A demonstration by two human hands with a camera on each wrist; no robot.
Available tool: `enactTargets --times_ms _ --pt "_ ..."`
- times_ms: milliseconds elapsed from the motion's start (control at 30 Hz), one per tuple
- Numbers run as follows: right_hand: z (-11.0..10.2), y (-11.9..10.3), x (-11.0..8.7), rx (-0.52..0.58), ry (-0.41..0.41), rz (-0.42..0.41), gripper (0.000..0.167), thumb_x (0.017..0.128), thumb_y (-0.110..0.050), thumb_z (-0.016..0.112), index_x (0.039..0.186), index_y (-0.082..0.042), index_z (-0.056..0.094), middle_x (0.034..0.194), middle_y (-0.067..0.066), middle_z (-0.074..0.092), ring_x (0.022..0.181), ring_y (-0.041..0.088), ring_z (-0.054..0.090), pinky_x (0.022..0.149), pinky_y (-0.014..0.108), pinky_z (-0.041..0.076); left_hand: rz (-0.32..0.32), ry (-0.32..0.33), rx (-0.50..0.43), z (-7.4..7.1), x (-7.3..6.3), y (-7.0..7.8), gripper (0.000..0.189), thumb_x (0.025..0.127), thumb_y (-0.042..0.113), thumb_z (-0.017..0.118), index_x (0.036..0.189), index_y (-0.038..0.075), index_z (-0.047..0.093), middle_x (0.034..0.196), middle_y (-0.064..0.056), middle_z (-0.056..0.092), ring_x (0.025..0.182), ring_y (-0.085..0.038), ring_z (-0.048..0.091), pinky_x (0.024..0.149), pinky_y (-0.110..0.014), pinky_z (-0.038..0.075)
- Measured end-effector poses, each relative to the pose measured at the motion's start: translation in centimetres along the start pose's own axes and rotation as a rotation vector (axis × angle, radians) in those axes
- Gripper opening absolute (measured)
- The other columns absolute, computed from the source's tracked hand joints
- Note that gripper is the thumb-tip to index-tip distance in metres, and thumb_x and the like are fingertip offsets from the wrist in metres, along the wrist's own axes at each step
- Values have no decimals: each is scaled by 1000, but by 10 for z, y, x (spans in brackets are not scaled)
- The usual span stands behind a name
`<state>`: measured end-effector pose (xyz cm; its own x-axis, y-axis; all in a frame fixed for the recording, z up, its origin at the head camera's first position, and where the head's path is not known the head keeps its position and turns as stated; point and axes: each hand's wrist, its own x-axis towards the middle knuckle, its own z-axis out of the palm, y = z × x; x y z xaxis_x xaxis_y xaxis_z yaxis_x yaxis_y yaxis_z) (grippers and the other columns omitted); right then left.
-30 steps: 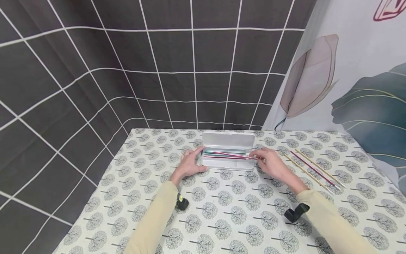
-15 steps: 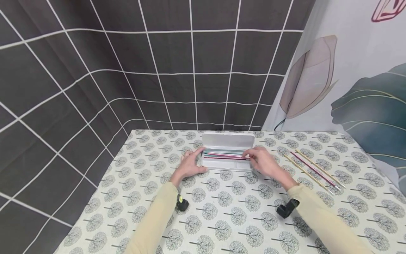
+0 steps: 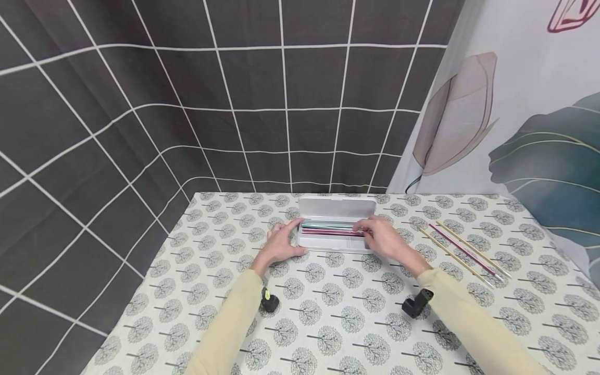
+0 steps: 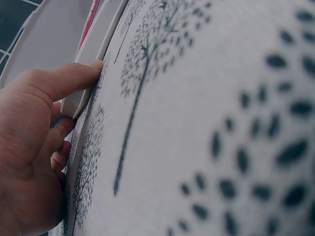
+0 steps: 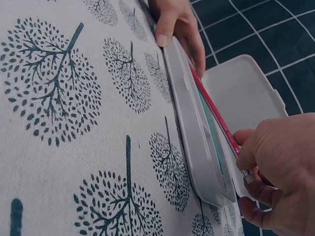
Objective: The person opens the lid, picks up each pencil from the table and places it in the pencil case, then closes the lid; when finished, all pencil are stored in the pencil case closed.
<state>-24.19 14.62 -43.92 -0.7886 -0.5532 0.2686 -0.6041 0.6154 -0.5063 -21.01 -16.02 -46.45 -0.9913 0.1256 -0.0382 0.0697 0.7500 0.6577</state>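
A white pencil case [image 3: 328,243] lies on the table with its lid [image 3: 336,207] raised at the back. My left hand [image 3: 280,244] grips the case's left end, thumb on the front corner and fingers behind, as the left wrist view also shows. At the other end, my right hand [image 3: 385,240] pinches the eraser end of a red pencil [image 5: 215,109] between thumb and fingers. That pencil slants down into the case in the right wrist view. Teal pencils [image 3: 328,226] lie in its rear part, partly hidden by the right hand.
To the right lie two tan pencils [image 3: 457,258] and a dark red pencil [image 3: 464,249], side by side on the tree-print tablecloth [image 3: 328,312]. A dark grid-patterned curtain [image 3: 309,130] hangs behind the table, with a leaf-print cloth [image 3: 529,78] at the right.
My right hand has moved left along the case with the red pencil, whose end has come inward from beyond the right rim. My left hand has stayed in place.
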Motion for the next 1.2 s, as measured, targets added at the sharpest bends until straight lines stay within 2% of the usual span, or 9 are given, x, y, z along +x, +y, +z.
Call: enactTargets --times_ms 167,367,600,833,933,1033,1133,1200 --pt "3 0 3 -24 10 -21 39 78 16 57 107 -5 73 87 6 59 72 18 49 76 46 47 4 -2 -1 0 0 -1 95 73 32 88 154 32 39 135 -18 46 125 -34 38 98 -58 38" --pt "6 1 6 -59 22 -49 39 76 16 57 104 -6 73 80 2 53 72 19 48 71 43 45 12 -1 3 1 0 -2 94 73 32 88 154 32 40 134 -17 48 127 -33 37 100 -58 36" --pt "8 0 8 -70 17 13 35 79 14 60 108 -1 72 87 7 60 80 25 56 77 47 49 12 -1 0 1 1 -2 94 73 33 88 154 32 39 134 -17 47 126 -33 37 99 -58 37" --pt "8 0 8 -50 61 29 31 81 14 58 107 4 71 89 12 63 75 22 56 72 42 51 13 -1 4 1 1 -2 95 73 33 88 154 31 39 134 -16 48 124 -33 38 99 -57 37" --pt "4 2 5 -15 99 37 28 83 14 57 107 5 69 96 17 65 74 24 60 68 40 53 13 -3 3 2 1 -1 95 73 33 88 154 31 39 134 -17 48 124 -33 38 99 -57 38" --pt "-3 7 -2 14 145 45 26 85 14 58 108 7 68 98 20 65 79 29 63 70 42 56 9 -6 8 2 1 -2 95 73 34 88 154 32 39 134 -17 47 125 -34 38 98 -58 38" --pt "-13 15 -14 31 186 58 26 85 13 58 109 9 67 96 21 65 85 34 63 71 45 56 2 -7 15 2 2 -2 95 73 33 88 154 33 38 135 -17 47 125 -34 38 98 -59 38" --pt "-20 20 -25 39 197 90 27 87 12 57 112 10 65 97 22 64 86 36 62 70 43 56 1 -7 16 1 2 -2 95 74 32 88 154 34 38 136 -17 47 126 -34 38 98 -58 38"
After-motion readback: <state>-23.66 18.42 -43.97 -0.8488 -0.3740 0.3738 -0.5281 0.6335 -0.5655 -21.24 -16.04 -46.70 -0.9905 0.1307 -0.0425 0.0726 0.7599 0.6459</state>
